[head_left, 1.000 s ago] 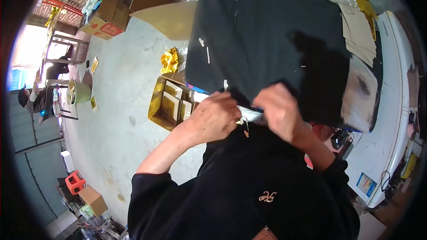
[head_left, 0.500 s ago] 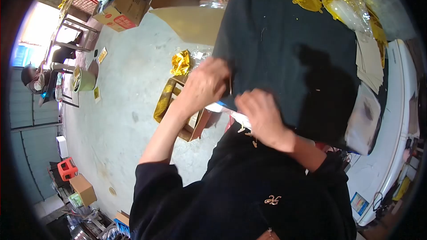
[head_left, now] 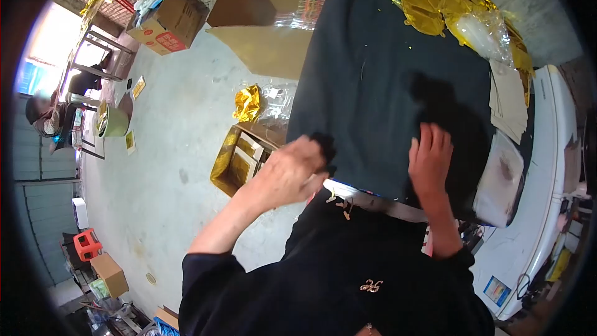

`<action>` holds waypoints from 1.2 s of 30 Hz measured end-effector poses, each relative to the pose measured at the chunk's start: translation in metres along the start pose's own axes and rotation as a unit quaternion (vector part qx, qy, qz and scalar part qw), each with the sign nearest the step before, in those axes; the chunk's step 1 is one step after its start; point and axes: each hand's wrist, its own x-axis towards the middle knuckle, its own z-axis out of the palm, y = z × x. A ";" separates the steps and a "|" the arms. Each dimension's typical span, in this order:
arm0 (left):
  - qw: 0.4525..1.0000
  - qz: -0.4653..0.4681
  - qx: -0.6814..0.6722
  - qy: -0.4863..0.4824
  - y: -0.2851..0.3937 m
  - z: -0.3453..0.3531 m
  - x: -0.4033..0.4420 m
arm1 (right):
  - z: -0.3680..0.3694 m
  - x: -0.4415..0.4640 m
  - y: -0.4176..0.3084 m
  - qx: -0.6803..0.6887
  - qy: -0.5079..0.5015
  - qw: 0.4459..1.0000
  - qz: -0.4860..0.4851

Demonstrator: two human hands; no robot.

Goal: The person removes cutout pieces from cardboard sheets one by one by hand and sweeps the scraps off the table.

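Observation:
A black cloth (head_left: pixel 373 106) covers the work surface in front of me. At its lower left edge my left hand (head_left: pixel 287 173) is closed, its fingertips curled out of sight, so anything in them is hidden. On the right part of the cloth my right hand (head_left: pixel 430 157) lies with fingers stretched out and nothing held. Small pale pieces (head_left: pixel 347 210) hang or lie at the near edge, over my black clothing. A few tiny specks dot the cloth.
Gold foil (head_left: pixel 423 0) and clear plastic lie at the far edge, with beige cards (head_left: pixel 507 102) and a clear bag (head_left: pixel 499 177) at right. An open carton (head_left: pixel 233 171) stands at left on the floor. A person (head_left: pixel 46 115) sits far left.
My right hand has moved right, from the near edge onto the cloth. My left hand went up and came back down to the edge. Small white pieces have gone from the cloth.

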 end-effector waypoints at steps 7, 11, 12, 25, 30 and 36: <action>0.997 -0.002 -0.071 -0.033 -0.002 -0.010 -0.018 | -0.055 -0.043 -0.034 0.471 -0.116 0.834 -0.263; 0.989 0.024 -0.052 0.135 -0.021 -0.014 0.067 | -0.029 0.020 0.013 0.259 0.070 0.961 -0.071; 0.986 0.033 -0.017 0.163 -0.032 -0.007 0.091 | -0.017 0.025 0.011 0.165 0.124 0.978 0.013; 0.951 -0.061 0.141 0.269 -0.062 0.032 0.174 | 0.047 0.172 0.068 0.225 0.133 0.958 -0.121; 0.955 -0.138 0.002 0.263 -0.078 0.021 0.165 | -0.029 0.136 -0.029 0.224 -0.189 0.923 -0.249; 0.865 -0.245 -0.300 0.320 -0.144 -0.015 0.113 | -0.050 0.052 -0.013 0.557 -0.201 0.720 -0.362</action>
